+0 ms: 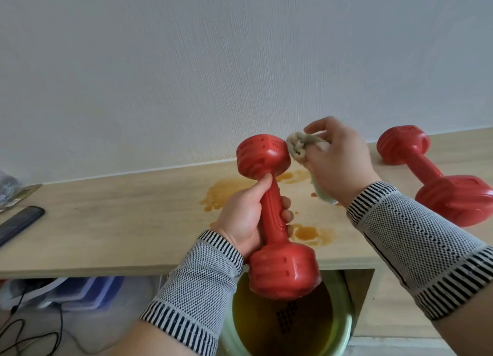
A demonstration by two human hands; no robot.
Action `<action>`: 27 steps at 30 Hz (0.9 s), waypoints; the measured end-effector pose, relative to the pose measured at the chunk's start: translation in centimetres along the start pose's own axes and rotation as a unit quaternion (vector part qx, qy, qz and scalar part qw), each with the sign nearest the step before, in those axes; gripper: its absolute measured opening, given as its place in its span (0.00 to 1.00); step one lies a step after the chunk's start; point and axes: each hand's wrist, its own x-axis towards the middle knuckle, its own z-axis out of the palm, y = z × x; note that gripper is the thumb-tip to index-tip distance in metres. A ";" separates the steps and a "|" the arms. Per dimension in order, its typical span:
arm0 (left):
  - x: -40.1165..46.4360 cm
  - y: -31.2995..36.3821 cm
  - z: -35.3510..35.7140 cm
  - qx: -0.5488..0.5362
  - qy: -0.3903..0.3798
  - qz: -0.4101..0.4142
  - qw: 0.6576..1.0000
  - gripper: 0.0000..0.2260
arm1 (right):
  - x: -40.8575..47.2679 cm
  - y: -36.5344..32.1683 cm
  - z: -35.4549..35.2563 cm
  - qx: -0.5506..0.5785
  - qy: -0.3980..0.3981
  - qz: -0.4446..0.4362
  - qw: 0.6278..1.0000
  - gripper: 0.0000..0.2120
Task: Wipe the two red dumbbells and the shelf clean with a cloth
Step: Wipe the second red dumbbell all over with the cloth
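At frame centre, the left hand grips the upright red plastic dumbbell by its handle. The right hand pinches a bunched beige cloth against its top head. Sideways wiping pressure could twist the dumbbell loose.

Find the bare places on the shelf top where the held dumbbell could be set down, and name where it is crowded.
The shelf is bare between the dark flat object at its left end and the orange stains. The middle is soiled. Right of the cloth, the second dumbbell fills that end.
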 end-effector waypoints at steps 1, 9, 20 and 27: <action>0.0 0.0 0.1 -0.002 0.001 -0.005 1.000 0.14 | -0.1 -0.2 0.0 0.007 0.014 -0.004 1.000 0.09; 0.3 -0.5 0.5 -0.028 0.006 -0.015 0.999 0.13 | -1.4 -1.0 1.5 -0.024 -0.021 -0.200 0.979 0.09; 0.1 0.4 0.2 -0.084 0.033 -0.028 0.996 0.13 | -1.7 0.5 1.6 -0.045 0.015 -0.225 0.973 0.07; 0.1 0.1 0.7 -0.077 0.025 -0.049 0.996 0.14 | -1.9 2.0 1.7 -0.085 -0.006 -0.218 0.972 0.06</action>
